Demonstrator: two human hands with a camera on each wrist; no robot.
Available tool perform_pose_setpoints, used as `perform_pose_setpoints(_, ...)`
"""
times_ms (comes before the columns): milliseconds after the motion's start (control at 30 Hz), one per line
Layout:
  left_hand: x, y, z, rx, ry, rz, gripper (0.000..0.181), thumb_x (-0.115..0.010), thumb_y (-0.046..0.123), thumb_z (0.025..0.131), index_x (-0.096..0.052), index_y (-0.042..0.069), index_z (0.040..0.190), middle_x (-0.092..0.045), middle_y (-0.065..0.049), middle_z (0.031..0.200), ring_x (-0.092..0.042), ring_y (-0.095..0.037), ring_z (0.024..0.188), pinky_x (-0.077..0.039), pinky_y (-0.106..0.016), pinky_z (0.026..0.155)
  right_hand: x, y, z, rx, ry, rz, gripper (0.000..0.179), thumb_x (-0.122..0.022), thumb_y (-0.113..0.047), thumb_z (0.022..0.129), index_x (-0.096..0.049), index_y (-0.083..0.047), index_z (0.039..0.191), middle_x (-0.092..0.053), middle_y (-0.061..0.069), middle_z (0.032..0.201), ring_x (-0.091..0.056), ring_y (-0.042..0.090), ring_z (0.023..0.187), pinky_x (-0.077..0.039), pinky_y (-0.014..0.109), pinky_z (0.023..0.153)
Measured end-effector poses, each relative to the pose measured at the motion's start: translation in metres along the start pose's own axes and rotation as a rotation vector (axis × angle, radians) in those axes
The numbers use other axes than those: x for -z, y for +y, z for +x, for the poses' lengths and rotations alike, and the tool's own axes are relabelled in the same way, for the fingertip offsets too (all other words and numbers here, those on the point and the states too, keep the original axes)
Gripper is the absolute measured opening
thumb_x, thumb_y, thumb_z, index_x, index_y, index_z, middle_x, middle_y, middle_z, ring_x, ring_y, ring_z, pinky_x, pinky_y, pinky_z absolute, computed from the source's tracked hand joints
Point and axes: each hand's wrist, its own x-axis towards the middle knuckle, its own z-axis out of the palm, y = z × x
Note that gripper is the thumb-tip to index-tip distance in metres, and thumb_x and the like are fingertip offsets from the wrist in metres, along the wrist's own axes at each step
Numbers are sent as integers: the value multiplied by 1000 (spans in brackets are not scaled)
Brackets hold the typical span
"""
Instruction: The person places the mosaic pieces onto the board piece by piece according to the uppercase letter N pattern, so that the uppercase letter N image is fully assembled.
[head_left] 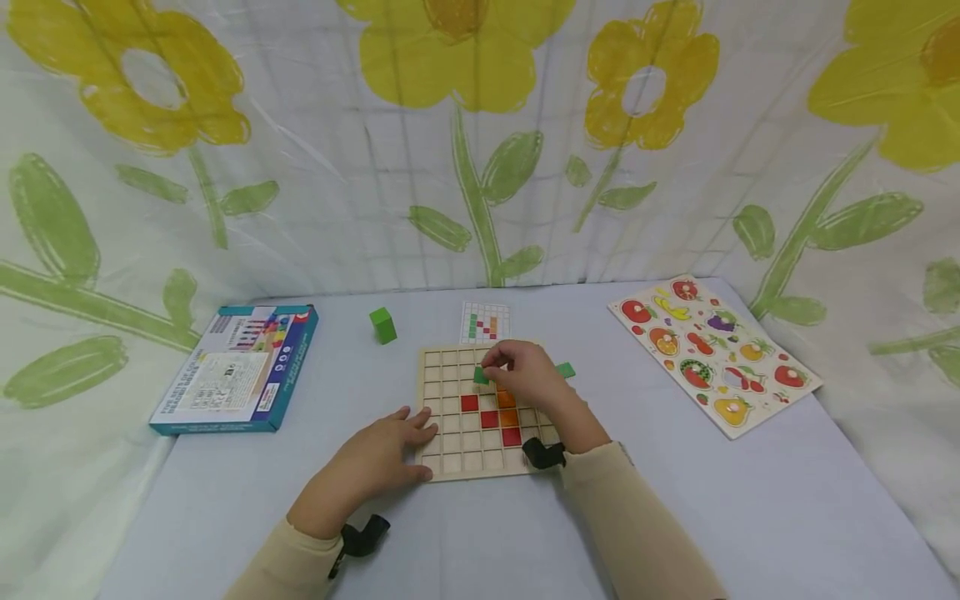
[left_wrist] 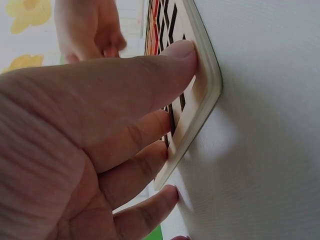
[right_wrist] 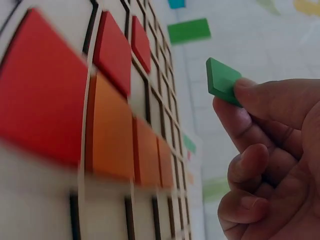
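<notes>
A wooden grid board point(head_left: 450, 464) lies flat on the table, with several red tiles point(head_left: 469, 403) and orange tiles point(head_left: 508, 417) set in its squares. My right hand point(head_left: 534, 377) is over the board's upper middle, pinching a small green square tile point(right_wrist: 221, 80) between thumb and forefinger; in the right wrist view the tile is held up off the board. At the board's left side, my left hand point(head_left: 378, 452) rests with spread fingers along the edge. Its thumb point(left_wrist: 181, 55) presses on the rim near a corner.
Behind the board lies a pattern card point(head_left: 484, 321) with coloured squares. A green block point(head_left: 383, 326) stands left of it, and another green piece point(head_left: 566, 369) sits by the board's right edge. A blue box point(head_left: 232, 367) is at left, a fruit puzzle board point(head_left: 716, 360) at right.
</notes>
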Motion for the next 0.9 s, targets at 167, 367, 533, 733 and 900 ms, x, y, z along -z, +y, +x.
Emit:
perform_pose_setpoints(167,1,1,-1,-20,8,3,66,-92,27,88,-69,14,148,-52,-3,168,-39,-38,162,-40,-64,125,-23,-10,25,40,-57,-81,5,-73,-20,105,-77,-18,102,-75,-2,102,-63,18,90,-54,34,80)
perform_pose_setpoints(367,3,1,-2,-35,10,2,66,-93,26,87,-69,13,148,-53,-4,168,-39,-39,162,-40,-64,125,-40,-20,39,35,-90,-152,7,-73,-16,105,-76,-17,99,-73,-1,95,-63,17,87,-54,34,82)
perform_pose_setpoints(533,4,-1,-2,-51,13,-2,66,-93,25,87,-70,11,147,-54,-6,167,-39,-40,162,-40,-64,125,-45,-23,39,8,-109,-172,6,-73,-16,105,-76,-17,99,-72,-2,96,-62,18,87,-53,34,83)
perform_pose_setpoints(733,2,-1,-2,-45,18,2,66,-93,25,87,-70,12,147,-54,-6,167,-40,-40,161,-41,-64,124,-44,-23,34,5,-143,-204,6,-74,-16,104,-77,-18,99,-72,-3,96,-62,18,86,-52,35,82)
perform_pose_setpoints(900,0,-1,-1,-43,21,5,65,-92,26,88,-70,12,147,-54,-6,167,-40,-40,161,-41,-64,124,-46,-21,33,12,-148,-224,6,-73,-16,104,-78,-17,102,-74,-3,101,-63,18,87,-55,36,84)
